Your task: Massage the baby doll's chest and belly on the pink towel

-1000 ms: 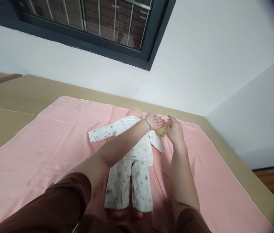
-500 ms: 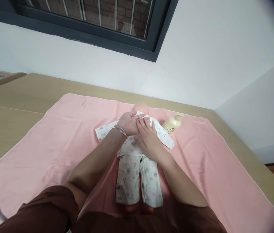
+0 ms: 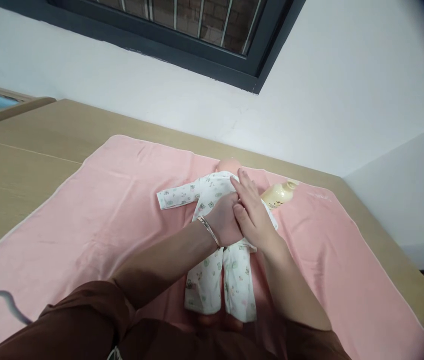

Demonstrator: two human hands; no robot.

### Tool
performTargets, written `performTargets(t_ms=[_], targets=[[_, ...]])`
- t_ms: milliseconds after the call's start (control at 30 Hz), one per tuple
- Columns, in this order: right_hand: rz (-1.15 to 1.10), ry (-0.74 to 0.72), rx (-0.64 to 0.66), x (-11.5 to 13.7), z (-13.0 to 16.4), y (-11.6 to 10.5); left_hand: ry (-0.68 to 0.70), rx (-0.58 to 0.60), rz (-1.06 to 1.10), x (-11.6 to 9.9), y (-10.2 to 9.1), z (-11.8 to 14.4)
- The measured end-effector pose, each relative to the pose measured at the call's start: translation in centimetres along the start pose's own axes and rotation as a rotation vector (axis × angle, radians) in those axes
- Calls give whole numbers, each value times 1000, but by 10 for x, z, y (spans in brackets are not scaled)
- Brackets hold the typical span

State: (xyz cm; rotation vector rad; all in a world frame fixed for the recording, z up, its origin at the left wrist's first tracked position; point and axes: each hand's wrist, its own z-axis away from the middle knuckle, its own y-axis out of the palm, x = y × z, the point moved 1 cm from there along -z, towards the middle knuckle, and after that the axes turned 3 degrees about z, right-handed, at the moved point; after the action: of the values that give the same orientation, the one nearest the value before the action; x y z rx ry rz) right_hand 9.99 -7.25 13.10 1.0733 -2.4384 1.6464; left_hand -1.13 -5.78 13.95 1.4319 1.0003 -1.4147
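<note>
Doll [image 3: 215, 235] beneath both flat hands [image 3: 242, 217]

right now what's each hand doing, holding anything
Left hand: flat on the doll, holding nothing.
Right hand: open, laid over the left, holding nothing.

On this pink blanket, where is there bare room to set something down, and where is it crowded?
Free: the wide pink blanket stretch left of the doll, up to the wooden surface; also the strip right of the bottle. Crowded: the doll's chest, where the left hand and right hand overlap, bottle close beside.
</note>
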Motion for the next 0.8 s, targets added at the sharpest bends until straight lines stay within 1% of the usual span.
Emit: performTargets(t_ms=[33,67,100,133,167,200,233,300,333,400,467,533,600,633,667,700,767,800], targets=[[25,38,-14,-2,2,0,-55,56,95,-8,-4,1],[47,70,-20,-2,5,2,-143,131,239,-17,-9,1],[67,92,-16,0,9,5,-246,206,417,-24,-14,0],[80,95,-5,4,15,10,-342,256,582,-30,-20,-2],[85,78,10,10,21,15,-420,270,718,-34,-26,-4],[82,47,27,18,27,20,-462,246,798,-36,-31,-7],[72,8,42,26,33,25,-478,209,835,-34,-35,-11],[36,-58,52,40,43,32,-467,153,820,-25,-37,-19],[15,-80,46,45,46,34,-463,149,783,-19,-34,-21],[-25,-109,5,48,45,33,-447,179,646,-5,-22,-24],[-49,-119,-56,40,37,30,-399,186,440,5,-5,-21],[-53,-73,-108,21,25,26,-320,116,219,8,10,-14],[-70,51,-142,-5,13,25,-265,26,63,6,19,-6],[-101,127,-169,-20,7,25,-252,21,53,3,21,-2],[-141,202,-204,-34,4,27,-230,47,80,1,21,1],[-173,258,-250,-48,1,29,-199,98,145,-2,19,3],[-204,333,-297,-68,-1,37,-99,200,303,-4,12,2],[-179,340,-283,-74,0,42,-33,208,334,-4,6,-2]])
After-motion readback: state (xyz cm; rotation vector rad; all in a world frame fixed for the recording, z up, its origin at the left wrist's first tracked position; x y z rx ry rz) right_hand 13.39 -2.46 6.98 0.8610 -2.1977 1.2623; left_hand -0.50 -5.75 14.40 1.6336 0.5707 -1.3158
